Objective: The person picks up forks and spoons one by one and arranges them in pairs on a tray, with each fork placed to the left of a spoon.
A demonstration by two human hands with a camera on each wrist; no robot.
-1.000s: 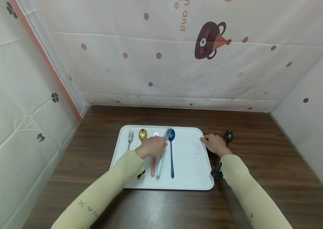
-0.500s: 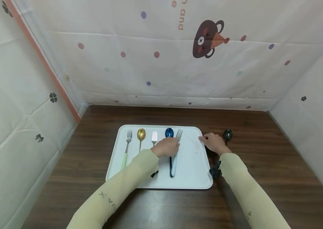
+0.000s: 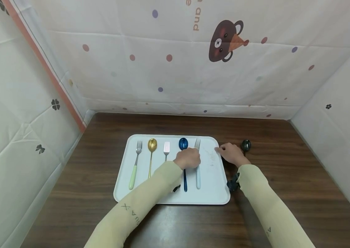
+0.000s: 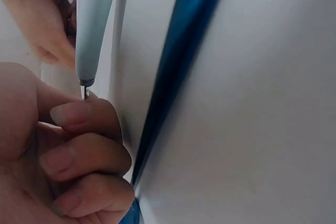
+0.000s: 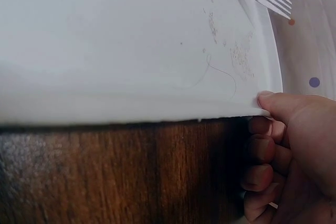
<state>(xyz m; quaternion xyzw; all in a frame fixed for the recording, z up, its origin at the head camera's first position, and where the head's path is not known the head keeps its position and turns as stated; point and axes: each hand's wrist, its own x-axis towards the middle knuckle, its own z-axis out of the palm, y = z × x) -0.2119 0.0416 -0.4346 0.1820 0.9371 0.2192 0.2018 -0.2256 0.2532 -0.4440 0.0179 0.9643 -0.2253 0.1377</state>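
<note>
On the white tray, my left hand pinches a fork with a pale blue handle around its neck, tines pointing to the tray's far edge. The left wrist view shows the fingers curled at the front end of that handle. A shiny blue spoon lies just left of the fork, partly covered by the same hand. My right hand grips the tray's right rim, thumb on top and fingers curled below, as the right wrist view shows.
Further left on the tray lie a green-handled fork, a gold spoon and another fork, its handle hidden by my left arm. A dark spoon is on the wooden table beyond my right hand. Patterned cloth walls surround the table.
My left hand has carried the pale blue fork rightward across the blue spoon to its right side, and the fork has turned from slanted to nearly straight. My right hand stays at the rim.
</note>
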